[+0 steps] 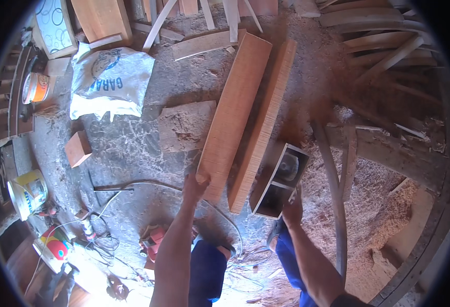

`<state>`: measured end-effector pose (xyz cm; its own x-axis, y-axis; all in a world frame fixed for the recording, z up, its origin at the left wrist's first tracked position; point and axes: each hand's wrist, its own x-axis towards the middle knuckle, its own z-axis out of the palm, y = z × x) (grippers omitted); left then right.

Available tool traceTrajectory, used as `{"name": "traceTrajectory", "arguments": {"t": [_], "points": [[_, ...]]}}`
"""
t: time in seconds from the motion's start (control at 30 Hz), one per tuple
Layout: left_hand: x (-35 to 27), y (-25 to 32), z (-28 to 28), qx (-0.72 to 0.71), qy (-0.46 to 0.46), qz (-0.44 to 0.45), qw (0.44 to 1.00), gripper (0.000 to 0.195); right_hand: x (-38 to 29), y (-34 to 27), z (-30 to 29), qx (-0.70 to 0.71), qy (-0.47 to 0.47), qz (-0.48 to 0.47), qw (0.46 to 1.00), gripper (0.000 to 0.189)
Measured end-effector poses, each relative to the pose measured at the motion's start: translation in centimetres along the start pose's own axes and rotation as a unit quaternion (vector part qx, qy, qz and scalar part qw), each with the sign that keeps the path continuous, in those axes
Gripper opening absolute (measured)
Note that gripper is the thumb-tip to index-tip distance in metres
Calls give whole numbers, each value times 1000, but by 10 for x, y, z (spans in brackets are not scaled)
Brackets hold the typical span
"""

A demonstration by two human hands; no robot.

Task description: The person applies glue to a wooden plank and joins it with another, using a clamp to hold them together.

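My left hand grips the near end of a wide reddish-brown wooden plank, its thumb on the upper face. To the right, a narrower wooden beam runs roughly alongside, with rough saw marks on its side. My right hand holds the lower right side of a small open wooden box. A divider splits the box into two dark compartments; the far one shows a pale rounded shape that I cannot identify. Part of my right fingers is hidden by the box wall.
A white printed sack, a wooden block and a flat rough slab lie left. A cable crosses the floor near a red power tool. Plastic buckets stand far left. Curved timber and shavings lie right.
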<state>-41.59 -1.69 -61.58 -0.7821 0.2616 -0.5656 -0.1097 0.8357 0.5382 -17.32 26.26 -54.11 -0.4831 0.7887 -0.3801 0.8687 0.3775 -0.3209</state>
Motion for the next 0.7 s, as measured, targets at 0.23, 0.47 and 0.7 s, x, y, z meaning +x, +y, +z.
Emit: {"name": "traceTrajectory", "arguments": {"t": [0.23, 0.47, 0.7], "points": [[8, 4, -22, -75, -162, -43, 983, 70, -26, -132, 9, 130, 129, -31, 983, 56], [-33, 62, -84, 30, -54, 17, 998, 52, 2, -176, 53, 139, 30, -67, 988, 79], [-93, 127, -186, -144, -142, 0, 979, 43, 54, -163, 14, 212, -164, 8, 963, 79]]}}
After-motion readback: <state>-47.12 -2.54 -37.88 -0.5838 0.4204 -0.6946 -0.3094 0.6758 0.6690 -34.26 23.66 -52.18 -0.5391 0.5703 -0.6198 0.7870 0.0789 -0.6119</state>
